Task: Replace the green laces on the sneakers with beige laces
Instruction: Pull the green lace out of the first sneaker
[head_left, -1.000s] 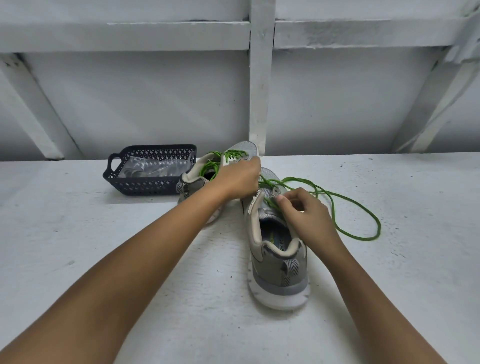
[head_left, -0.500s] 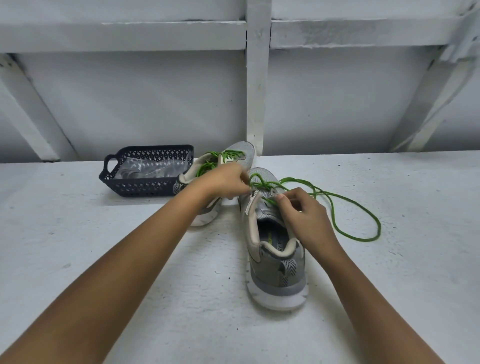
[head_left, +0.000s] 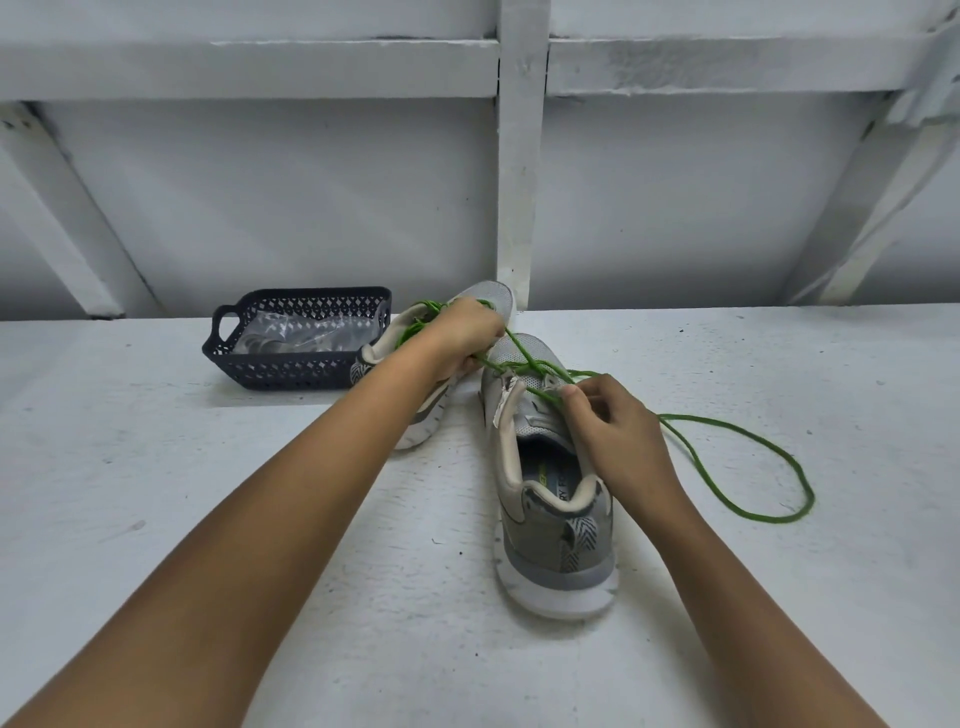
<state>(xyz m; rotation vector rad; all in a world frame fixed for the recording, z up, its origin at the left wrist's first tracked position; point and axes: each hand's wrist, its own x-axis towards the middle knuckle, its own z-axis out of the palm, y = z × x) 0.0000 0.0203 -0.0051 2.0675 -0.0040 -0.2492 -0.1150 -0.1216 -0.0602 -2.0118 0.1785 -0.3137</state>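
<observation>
Green lace (head_left: 774, 519): it runs from the upper eyelets of the near sneaker, up into your left hand and past your right hand, then trails in a long loose loop on the surface to the right of your right hand.
Near sneaker (head_left: 556, 530): grey, standing upright under your right hand, heel towards you (the tongue is pulled up).
Far sneaker (head_left: 423, 421): under and behind your left hand, lying tilted, with its own green lacing bunched just left of that hand.
Left hand (head_left: 462, 338): your fingers are curled tight round strands of the lace, which rise taut from the near sneaker.
Right hand (head_left: 618, 436): your thumb and fingertips pinch the lace at the eyelets, right beside the tongue.
Basket (head_left: 291, 374): dark and perforated, well to the left of your left hand, touching or almost touching the far sneaker's heel.
Basket contents: crumpled clear plastic (head_left: 296, 335) (what it wraps, you cannot tell).
Surface (head_left: 208, 519): white and rough, under both forearms.
</observation>
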